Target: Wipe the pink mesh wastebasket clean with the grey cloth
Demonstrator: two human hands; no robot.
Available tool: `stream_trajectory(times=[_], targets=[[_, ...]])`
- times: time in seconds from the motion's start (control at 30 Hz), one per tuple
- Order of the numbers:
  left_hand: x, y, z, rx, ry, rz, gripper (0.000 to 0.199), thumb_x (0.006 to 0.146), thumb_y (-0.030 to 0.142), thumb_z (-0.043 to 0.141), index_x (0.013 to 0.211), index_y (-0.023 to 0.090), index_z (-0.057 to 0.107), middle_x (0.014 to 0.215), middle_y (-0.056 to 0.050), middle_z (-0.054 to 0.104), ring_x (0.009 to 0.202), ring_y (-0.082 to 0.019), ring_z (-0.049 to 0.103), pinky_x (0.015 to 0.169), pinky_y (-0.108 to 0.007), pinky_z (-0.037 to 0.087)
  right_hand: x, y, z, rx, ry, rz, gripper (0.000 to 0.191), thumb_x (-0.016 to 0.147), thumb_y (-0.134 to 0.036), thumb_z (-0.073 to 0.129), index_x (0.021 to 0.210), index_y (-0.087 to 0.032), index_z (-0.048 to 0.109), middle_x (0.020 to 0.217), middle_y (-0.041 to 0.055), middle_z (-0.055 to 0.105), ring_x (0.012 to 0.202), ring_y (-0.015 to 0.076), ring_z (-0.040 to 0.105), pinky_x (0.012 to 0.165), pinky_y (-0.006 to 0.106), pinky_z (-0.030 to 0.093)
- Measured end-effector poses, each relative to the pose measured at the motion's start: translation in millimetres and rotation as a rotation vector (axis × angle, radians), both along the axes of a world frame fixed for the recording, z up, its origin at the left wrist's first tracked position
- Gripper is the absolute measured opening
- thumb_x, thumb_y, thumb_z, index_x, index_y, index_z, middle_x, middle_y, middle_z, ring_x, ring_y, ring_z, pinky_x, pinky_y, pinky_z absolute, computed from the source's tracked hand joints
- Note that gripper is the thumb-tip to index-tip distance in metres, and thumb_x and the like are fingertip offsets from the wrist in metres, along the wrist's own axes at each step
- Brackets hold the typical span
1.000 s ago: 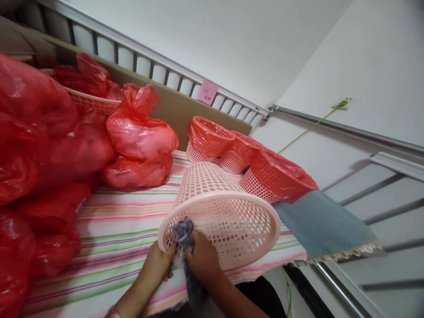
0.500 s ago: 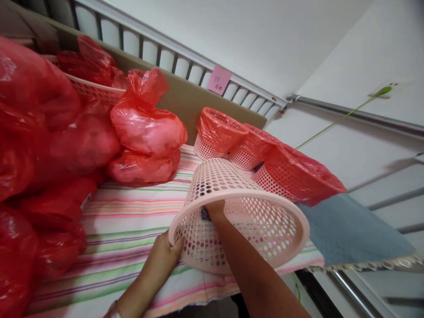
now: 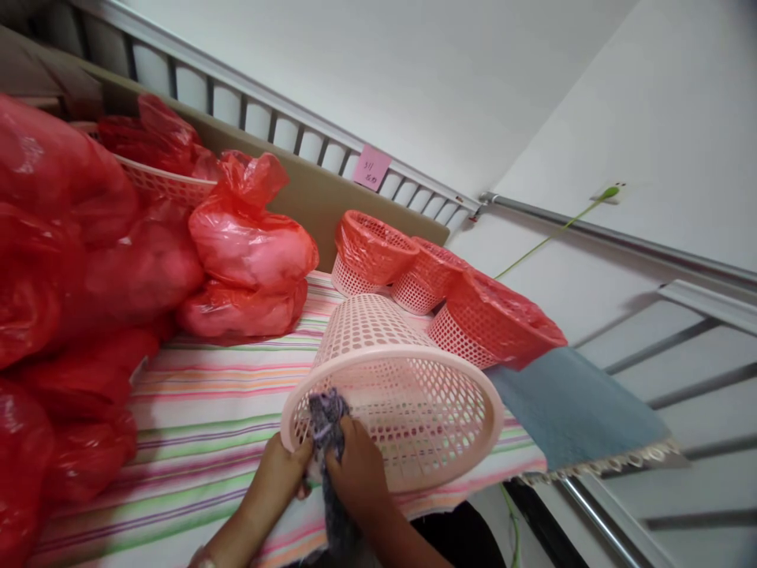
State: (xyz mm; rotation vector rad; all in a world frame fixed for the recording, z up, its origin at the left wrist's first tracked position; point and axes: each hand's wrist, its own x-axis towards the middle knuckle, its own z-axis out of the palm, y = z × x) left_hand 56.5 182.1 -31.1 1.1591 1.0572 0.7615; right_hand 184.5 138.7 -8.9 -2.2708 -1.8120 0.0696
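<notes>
A pink perforated plastic basket (image 3: 372,322) lies on its side, its wide mouth facing me. My left hand (image 3: 284,467) is closed on the left part of its rim, thumb on the near side. In my right hand (image 3: 358,470) is a crumpled grey-purple cloth (image 3: 329,418), bunched at the basket mouth. A longer end of this cloth hangs down below the hand. Both hands are close together at the lower left of the rim, the cloth passing between them. The fingertips of my left hand are partly hidden behind the rim.
Striped cloth (image 3: 206,402) covers the surface. Filled red plastic bags (image 3: 248,244) pile up at the left. Three baskets lined with red bags (image 3: 378,244) stand behind the pink one. A blue mat (image 3: 583,410) and metal rails (image 3: 627,229) are at the right.
My right hand has come out from deep inside the basket to its mouth, bringing the cloth into view. My left hand stays on the rim. The whole view has shifted slightly.
</notes>
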Motion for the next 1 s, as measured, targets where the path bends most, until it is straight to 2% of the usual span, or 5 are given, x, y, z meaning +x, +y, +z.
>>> stream_trajectory(times=[0.13,0.43,0.6,0.77,1.0], targets=[[0,-1,3.9,-0.01,0.032,0.009,0.039,0.072,0.056,0.049,0.066,0.017,0.051,0.029,0.008,0.041,0.023,-0.013,0.045,0.029,-0.02,0.033,3,-6,5.6,-0.053,-0.058,0.058,0.026,0.074,-0.025,0.048,0.099,-0.021,0.056,0.094,0.0073,0.061,0.087,0.0229,0.058,0.074,0.031,0.042],[-11,13,26.0,0.239,0.138,-0.056,0.028,0.076,0.033,0.048,0.074,0.013,0.066,0.066,-0.008,0.069,0.06,-0.021,0.064,0.056,-0.029,0.05,65,121,12.6,-0.11,-0.187,-0.217,0.033,0.084,-0.032,0.043,0.109,-0.02,0.061,0.106,0.0121,0.064,0.098,0.0248,0.059,0.081,0.033,0.043],[-16,22,28.4,0.278,0.179,-0.012,0.027,0.076,0.034,0.049,0.074,0.013,0.067,0.074,-0.009,0.072,0.07,-0.025,0.066,0.064,-0.03,0.049,79,150,6.8,-0.087,-0.163,-0.25,0.037,0.087,-0.032,0.04,0.116,-0.02,0.059,0.116,0.0114,0.061,0.107,0.0263,0.055,0.088,0.035,0.04],[-3,4,10.7,0.003,0.079,-0.066,0.037,0.076,0.05,0.048,0.074,0.015,0.059,0.04,0.002,0.055,0.029,-0.014,0.048,0.034,-0.023,0.037,73,142,10.2,-0.066,-0.139,-0.251,0.037,0.085,-0.032,0.042,0.116,-0.021,0.059,0.116,0.01,0.061,0.109,0.0242,0.054,0.088,0.032,0.04],[1,-1,4.6,0.075,0.034,-0.077,0.046,0.075,0.058,0.045,0.062,0.016,0.055,0.027,0.005,0.044,0.025,-0.014,0.047,0.037,-0.021,0.037,27,66,4.3,0.006,-0.145,-0.164,0.037,0.078,-0.028,0.046,0.113,-0.018,0.054,0.097,0.0095,0.063,0.09,0.0234,0.059,0.075,0.03,0.043]])
